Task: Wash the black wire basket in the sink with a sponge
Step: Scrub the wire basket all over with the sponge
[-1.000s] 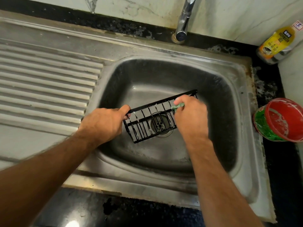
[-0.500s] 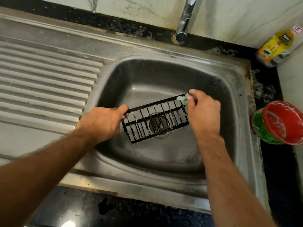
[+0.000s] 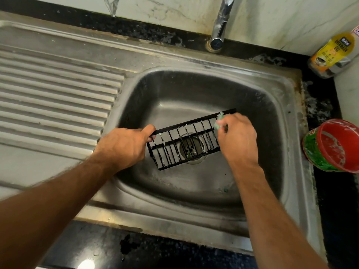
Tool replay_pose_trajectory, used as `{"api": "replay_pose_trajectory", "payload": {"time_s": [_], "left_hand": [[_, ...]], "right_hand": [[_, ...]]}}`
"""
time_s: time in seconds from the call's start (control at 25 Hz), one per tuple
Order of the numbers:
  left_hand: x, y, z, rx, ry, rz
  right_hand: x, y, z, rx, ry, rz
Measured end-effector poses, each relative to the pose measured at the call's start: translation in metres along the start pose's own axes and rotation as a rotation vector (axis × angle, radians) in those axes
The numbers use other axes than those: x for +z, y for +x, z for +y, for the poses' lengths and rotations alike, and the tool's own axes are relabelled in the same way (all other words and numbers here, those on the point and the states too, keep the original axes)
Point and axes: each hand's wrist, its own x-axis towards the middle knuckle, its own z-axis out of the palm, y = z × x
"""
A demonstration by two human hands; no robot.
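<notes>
- A black wire basket [image 3: 184,141] hangs tilted over the drain [image 3: 191,148] of the steel sink [image 3: 194,90], streaked with suds.
- The left hand [image 3: 124,145] grips its left end; the right hand [image 3: 238,139] pinches a green sponge [image 3: 219,121] against the right end's rim.
- Light and stiff, likely slippery when soapy; best held by the end frame.
- A red tub [image 3: 338,146] sits on the counter right of the drain.

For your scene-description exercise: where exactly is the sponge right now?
In the head view, the green sponge is pinched in the right hand against the right end of the black wire basket, above the sink drain.
</notes>
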Motion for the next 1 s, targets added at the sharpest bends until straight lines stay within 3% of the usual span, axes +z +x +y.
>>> {"api": "replay_pose_trajectory", "payload": {"time_s": [0.2, 0.36, 0.48, 0.72, 0.88, 1.0], "left_hand": [[0.006, 0.001, -0.001, 0.003, -0.001, 0.025], [0.004, 0.002, -0.001, -0.006, 0.001, 0.017], [0.003, 0.001, -0.001, -0.005, 0.007, 0.016], [0.006, 0.001, -0.004, 0.021, -0.015, 0.035], [0.003, 0.003, -0.003, -0.005, -0.021, 0.006], [0.004, 0.001, -0.003, 0.029, -0.009, 0.023]], "right_hand": [[-0.007, -0.032, 0.011, 0.055, 0.118, 0.024], [-0.001, -0.009, -0.008, 0.187, 0.063, -0.028], [-0.001, -0.013, -0.009, 0.170, 0.044, -0.034], [-0.004, -0.044, -0.006, 0.080, 0.133, 0.109], [-0.006, -0.021, -0.023, 0.213, 0.112, -0.023], [-0.008, -0.026, -0.027, 0.300, 0.205, -0.030]]}}
